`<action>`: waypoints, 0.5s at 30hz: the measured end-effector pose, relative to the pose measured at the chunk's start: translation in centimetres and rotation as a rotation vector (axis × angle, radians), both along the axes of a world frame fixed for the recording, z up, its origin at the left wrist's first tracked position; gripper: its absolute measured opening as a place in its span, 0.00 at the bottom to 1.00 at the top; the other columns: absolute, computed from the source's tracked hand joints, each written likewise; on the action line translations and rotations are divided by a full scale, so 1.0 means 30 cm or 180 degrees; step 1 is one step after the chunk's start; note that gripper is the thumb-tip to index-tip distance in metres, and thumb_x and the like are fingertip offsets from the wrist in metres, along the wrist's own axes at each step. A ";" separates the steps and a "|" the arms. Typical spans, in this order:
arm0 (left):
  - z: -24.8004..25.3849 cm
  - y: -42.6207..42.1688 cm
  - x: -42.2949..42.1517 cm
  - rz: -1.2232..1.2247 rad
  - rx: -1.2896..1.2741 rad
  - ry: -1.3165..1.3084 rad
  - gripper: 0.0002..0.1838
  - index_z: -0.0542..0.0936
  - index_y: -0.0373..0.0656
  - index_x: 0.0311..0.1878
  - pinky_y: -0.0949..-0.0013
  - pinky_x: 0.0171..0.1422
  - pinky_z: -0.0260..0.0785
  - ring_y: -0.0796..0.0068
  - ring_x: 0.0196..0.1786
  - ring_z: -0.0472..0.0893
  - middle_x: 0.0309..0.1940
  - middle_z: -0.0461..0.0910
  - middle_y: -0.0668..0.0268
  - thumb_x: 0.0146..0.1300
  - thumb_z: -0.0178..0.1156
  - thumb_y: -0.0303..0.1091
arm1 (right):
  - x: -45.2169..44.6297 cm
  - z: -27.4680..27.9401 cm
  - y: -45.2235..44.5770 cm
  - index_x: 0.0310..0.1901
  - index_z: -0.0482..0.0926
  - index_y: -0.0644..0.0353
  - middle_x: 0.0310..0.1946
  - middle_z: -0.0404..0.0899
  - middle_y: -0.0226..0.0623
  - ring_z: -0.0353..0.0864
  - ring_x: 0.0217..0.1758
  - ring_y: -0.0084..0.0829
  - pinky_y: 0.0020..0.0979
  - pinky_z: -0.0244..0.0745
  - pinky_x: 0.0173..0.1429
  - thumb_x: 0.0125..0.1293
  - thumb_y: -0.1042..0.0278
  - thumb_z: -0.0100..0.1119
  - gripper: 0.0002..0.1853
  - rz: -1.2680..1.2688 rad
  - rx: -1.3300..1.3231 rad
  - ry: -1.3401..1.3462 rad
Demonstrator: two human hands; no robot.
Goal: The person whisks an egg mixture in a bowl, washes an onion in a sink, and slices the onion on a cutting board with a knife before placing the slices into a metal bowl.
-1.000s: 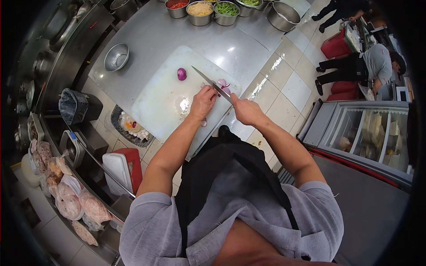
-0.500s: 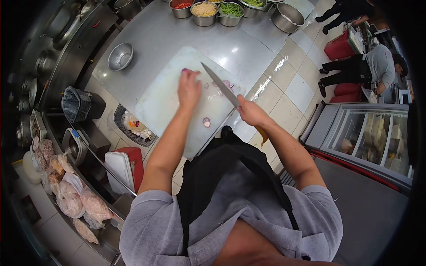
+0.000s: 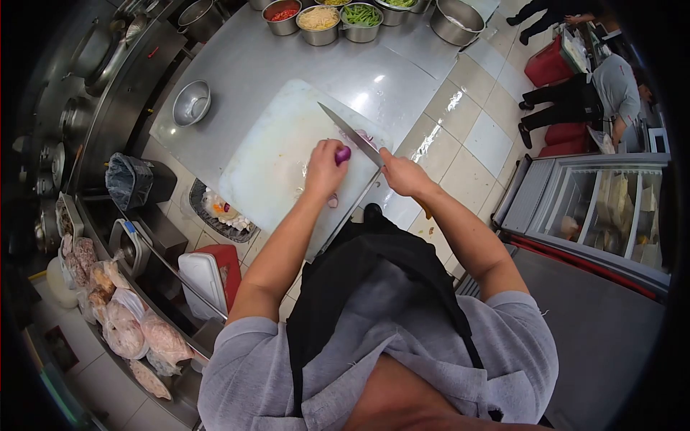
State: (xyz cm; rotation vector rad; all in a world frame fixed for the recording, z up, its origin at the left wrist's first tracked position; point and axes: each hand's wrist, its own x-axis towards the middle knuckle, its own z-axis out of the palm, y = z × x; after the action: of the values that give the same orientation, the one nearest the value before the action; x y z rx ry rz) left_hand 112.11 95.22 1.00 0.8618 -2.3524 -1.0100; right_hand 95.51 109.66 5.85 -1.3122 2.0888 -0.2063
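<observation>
My left hand (image 3: pixel 325 168) is closed around a small purple onion (image 3: pixel 343 154) over the white cutting board (image 3: pixel 262 147). The fingers partly hide the onion. My right hand (image 3: pixel 405 174) grips a chef's knife (image 3: pixel 351 135) by its handle, the long blade slanting up and left across the board's right side. Beyond the blade lie purple onion slices (image 3: pixel 366 135), partly covered by it. Another cut onion piece (image 3: pixel 333 202) rests by my left wrist, close to the board's near edge.
A metal bowl (image 3: pixel 192 103) stands left of the board on the steel table (image 3: pixel 237 75). Along the far edge are several metal pots, with green beans (image 3: pixel 361 14) in one. A lined basket (image 3: pixel 221 213) holds scraps at lower left. A person (image 3: pixel 611 90) stands at far right.
My left hand has moved right and towards me, bringing the purple onion nearer the knife. My right hand and the knife have shifted slightly left.
</observation>
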 end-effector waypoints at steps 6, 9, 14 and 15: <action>-0.010 0.030 -0.004 -0.0138 -0.0082 0.0097 0.18 0.78 0.42 0.46 0.56 0.58 0.70 0.51 0.52 0.76 0.47 0.76 0.58 0.50 0.68 0.23 | 0.076 0.105 0.010 0.55 0.65 0.61 0.32 0.84 0.54 0.85 0.39 0.56 0.53 0.77 0.42 0.61 0.77 0.50 0.20 0.0446 0.0210 0.0489; -0.036 0.020 0.008 -0.0373 -0.0385 0.0290 0.17 0.78 0.41 0.45 0.57 0.58 0.70 0.53 0.51 0.75 0.46 0.76 0.59 0.52 0.68 0.22 | 0.089 0.031 0.004 0.55 0.65 0.61 0.32 0.84 0.53 0.85 0.39 0.55 0.53 0.77 0.42 0.62 0.78 0.48 0.18 0.0519 0.0202 0.0536; -0.041 0.004 0.005 -0.0427 -0.0543 0.0402 0.16 0.79 0.41 0.44 0.58 0.56 0.70 0.54 0.49 0.75 0.46 0.77 0.60 0.51 0.68 0.22 | 0.077 0.075 -0.019 0.54 0.65 0.62 0.32 0.84 0.54 0.85 0.39 0.55 0.53 0.77 0.42 0.63 0.78 0.47 0.17 0.0491 0.0119 0.0570; -0.045 -0.002 0.002 -0.0421 -0.0539 0.0411 0.16 0.79 0.41 0.44 0.58 0.56 0.70 0.54 0.49 0.75 0.46 0.77 0.60 0.51 0.68 0.22 | 0.080 0.059 -0.020 0.54 0.65 0.62 0.32 0.84 0.54 0.85 0.39 0.55 0.53 0.77 0.42 0.63 0.77 0.46 0.17 0.0468 0.0142 0.0545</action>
State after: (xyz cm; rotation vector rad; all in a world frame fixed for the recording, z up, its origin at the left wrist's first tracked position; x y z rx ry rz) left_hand 112.16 95.17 -0.35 0.5672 -2.3683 -0.8733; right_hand 97.92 109.05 7.63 -1.4944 2.1118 0.0168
